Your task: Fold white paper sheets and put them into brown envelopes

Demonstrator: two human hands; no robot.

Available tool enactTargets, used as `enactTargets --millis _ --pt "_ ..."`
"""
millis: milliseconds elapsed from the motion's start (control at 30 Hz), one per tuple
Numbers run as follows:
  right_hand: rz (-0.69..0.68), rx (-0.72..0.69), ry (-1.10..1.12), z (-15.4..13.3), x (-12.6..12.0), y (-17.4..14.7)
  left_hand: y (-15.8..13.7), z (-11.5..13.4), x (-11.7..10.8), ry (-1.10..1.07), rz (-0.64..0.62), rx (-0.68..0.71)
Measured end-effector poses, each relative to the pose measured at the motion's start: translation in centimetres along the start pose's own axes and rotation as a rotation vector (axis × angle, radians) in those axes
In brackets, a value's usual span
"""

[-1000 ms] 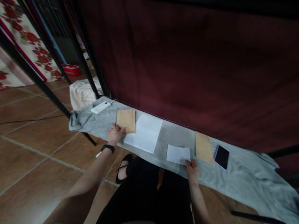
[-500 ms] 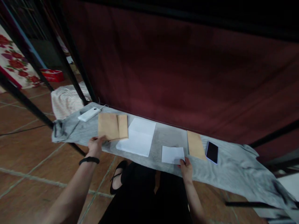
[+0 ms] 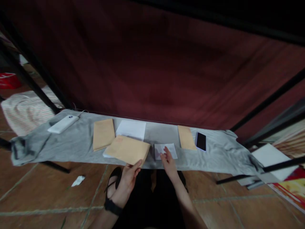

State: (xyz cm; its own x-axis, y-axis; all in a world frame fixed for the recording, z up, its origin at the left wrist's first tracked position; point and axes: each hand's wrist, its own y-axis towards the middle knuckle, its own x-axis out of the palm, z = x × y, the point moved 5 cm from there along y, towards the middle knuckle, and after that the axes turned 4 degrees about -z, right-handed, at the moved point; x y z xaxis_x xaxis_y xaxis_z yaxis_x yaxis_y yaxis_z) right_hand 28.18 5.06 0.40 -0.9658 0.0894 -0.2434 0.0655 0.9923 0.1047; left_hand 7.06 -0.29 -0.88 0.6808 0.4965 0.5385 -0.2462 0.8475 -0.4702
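Note:
My left hand [image 3: 132, 173] is closed on the lower right corner of a brown paper envelope [image 3: 127, 149], raised over the white paper sheets [image 3: 131, 128] and partly covering them. My right hand [image 3: 168, 161] is open, its fingers apart over a small folded white paper [image 3: 159, 152]; whether it touches the paper I cannot tell. Another brown envelope [image 3: 104, 133] lies to the left of the sheets. A narrow brown envelope [image 3: 186, 137] rests right of the small paper, beside a dark-screened phone [image 3: 201, 141].
Grey cloth [image 3: 78, 143] covers the narrow bench. A white device with a cable [image 3: 63, 124] lies at its left end. Black metal bars [image 3: 269, 122] and a dark red curtain [image 3: 152, 73] stand behind. A paper scrap [image 3: 78, 180] is on the tiled floor.
My left hand has lifted a brown envelope from the left pile and carried it right, over the white sheets. My right hand has let go of the small paper's corner and opened above it.

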Motion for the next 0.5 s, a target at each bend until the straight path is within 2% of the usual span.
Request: enactTargets --millis 67,133,333,500 --pt "-0.146 0.145 0.278 -0.4 2.3 -0.9 -0.6 -2.1 1.3 0.034 -0.067 -0.019" --pt "-0.256 0.164 0.439 -1.3 3.7 -1.6 -1.2 -3.4 2.0 0.040 -0.105 -0.050" --pt "-0.289 0.316 0.588 -1.6 3.2 -2.6 -1.7 -4.5 1.9 0.047 -0.156 -0.232" --pt "-0.264 0.296 0.582 -0.9 3.3 -2.4 -2.6 -5.1 1.7 0.133 -0.174 -0.308"
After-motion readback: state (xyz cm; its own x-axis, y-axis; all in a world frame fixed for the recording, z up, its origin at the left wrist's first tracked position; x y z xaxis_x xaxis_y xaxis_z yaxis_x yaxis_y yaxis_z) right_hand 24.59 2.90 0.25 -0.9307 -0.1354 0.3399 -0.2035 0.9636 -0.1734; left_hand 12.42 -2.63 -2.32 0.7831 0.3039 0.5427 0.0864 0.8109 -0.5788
